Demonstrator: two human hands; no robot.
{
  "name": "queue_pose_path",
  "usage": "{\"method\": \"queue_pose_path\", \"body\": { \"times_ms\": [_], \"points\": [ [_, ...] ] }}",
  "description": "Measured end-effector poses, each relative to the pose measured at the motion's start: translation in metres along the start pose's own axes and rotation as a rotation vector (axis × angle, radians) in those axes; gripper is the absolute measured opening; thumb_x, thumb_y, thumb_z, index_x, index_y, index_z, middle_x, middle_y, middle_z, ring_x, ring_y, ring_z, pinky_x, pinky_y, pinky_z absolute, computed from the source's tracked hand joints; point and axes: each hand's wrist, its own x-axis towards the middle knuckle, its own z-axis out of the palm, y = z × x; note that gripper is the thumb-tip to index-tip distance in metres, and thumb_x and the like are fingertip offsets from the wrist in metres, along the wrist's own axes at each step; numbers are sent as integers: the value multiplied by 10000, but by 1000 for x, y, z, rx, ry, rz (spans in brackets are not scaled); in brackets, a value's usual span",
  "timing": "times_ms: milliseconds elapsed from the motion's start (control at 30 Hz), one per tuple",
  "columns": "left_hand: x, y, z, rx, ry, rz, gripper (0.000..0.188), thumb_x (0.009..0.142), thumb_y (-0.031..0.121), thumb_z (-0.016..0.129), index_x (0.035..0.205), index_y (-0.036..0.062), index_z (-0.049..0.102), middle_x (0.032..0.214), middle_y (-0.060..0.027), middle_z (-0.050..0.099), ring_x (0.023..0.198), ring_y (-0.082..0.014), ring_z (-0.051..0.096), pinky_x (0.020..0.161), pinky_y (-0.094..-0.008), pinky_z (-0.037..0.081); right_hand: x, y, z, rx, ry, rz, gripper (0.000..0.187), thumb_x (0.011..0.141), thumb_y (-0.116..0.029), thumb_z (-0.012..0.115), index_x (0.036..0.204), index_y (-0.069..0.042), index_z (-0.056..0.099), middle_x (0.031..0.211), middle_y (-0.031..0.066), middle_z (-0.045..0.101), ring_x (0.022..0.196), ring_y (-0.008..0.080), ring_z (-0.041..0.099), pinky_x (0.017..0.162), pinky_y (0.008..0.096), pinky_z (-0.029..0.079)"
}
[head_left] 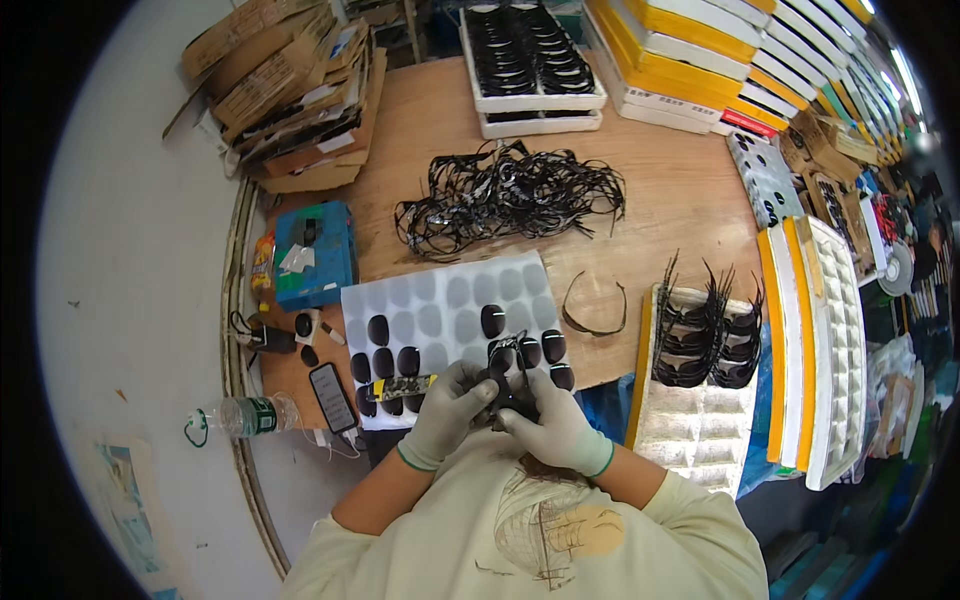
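Observation:
Both my hands wear white gloves with green cuffs. Between them, over the near edge of a white lens sheet (382, 298), is a black sunglasses frame (507, 388). My left hand (452, 408) grips its left side with thumb and fingers. My right hand (552, 424) closes on the other side, thumb toward the middle. The fingers partly hide the frame, so I cannot tell whether both lenses sit in it. Dark lenses (493, 320) lie in several marked spots on the sheet. A yellow and black patterned strip (400, 388) lies beside my left hand.
A loose black frame (596, 328) lies right of the sheet. Beyond is a tangled heap of black frames (510, 200). A foam tray (690, 440) holds more frames at right. A blue box (314, 255), phone (333, 397) and plastic bottle (245, 416) are at left.

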Motion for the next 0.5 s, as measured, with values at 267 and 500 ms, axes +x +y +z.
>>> {"method": "queue_pose_path", "body": {
  "times_ms": [267,500],
  "points": [
    [-12,-3,9,-273,-211,-118,265,962,194,652,1146,14,588,923,-50,639,685,-116,588,635,-247,520,-25,-20,-43,88,-299,58,192,999,-138,539,1094,18,601,893,100,706,852,179,672,786,328,525],
    [-22,-4,50,-33,-121,-16,302,955,187,613,1163,-15,532,980,-112,632,806,-159,593,719,-298,507,-46,1,-52,160,-96,49,204,1019,-152,499,1070,16,603,830,121,680,760,233,678,713,362,526]
  ]
}}
